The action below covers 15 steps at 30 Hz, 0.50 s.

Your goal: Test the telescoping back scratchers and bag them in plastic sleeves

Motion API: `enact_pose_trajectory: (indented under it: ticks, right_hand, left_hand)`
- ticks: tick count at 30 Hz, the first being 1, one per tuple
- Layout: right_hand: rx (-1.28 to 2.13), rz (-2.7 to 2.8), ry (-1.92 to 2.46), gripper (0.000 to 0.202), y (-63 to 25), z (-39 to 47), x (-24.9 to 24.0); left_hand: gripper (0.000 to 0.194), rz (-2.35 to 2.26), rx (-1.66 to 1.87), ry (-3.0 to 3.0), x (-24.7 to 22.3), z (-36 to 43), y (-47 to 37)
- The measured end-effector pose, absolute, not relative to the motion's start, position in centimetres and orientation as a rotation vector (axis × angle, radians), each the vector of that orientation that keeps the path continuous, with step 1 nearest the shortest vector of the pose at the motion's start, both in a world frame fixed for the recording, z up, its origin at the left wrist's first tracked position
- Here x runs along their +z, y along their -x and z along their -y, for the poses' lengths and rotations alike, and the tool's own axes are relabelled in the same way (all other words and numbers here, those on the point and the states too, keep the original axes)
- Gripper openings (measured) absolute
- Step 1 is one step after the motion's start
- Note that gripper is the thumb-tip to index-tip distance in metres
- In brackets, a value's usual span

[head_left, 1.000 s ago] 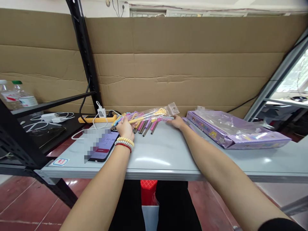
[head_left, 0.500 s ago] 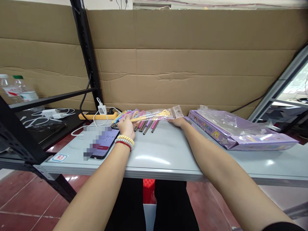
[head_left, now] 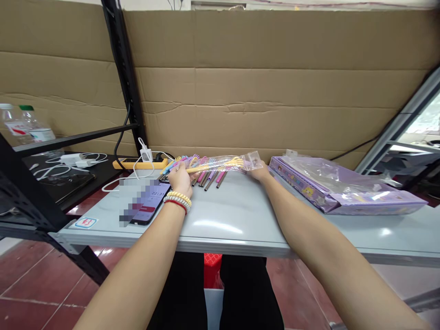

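My left hand (head_left: pixel 181 178) is closed around the handle end of a yellow back scratcher (head_left: pixel 235 162), whose finger-shaped head points right. A clear plastic bag (head_left: pixel 253 159) covers the scratcher and ends in a flap with a hole. Beside that flap is my right hand (head_left: pixel 259 173); its fingers are hidden behind the bag, and I cannot tell whether they grip it. Under and behind the bag lies a bunch of back scratchers (head_left: pixel 209 179) with metal rods and pink, purple, blue and yellow parts.
A phone (head_left: pixel 151 206) lies left of my left wrist. Behind it are a yellow power strip (head_left: pixel 158 164) and a white charger (head_left: pixel 146 154) with cable. An open purple box (head_left: pixel 323 183) with clear plastic on it sits at right. Cardboard (head_left: pixel 275 87) stands behind the table.
My right hand has moved slightly right and up, closer behind the bag's flap. The left hand keeps its hold on the yellow back scratcher, nearly still.
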State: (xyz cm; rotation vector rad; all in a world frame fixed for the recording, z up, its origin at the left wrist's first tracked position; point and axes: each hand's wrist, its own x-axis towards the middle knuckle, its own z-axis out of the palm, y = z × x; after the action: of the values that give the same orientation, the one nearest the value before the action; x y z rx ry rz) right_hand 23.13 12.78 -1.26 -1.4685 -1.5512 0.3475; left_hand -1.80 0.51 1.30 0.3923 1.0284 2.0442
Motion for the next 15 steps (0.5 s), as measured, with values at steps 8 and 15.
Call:
enact_pose_trajectory:
  ticks: [8,15]
  right_hand:
    - [0.635,1.165,1.135,0.035,-22.7,-8.4,2.1]
    - [0.762,0.966,0.96,0.03,-23.2,-3.8,2.4]
  left_hand:
    - [0.013,-1.024,2.051,-0.366,1.4,-0.6,2.1]
    - [0.011,-1.06,2.084,-0.426,1.3,-0.7,2.1]
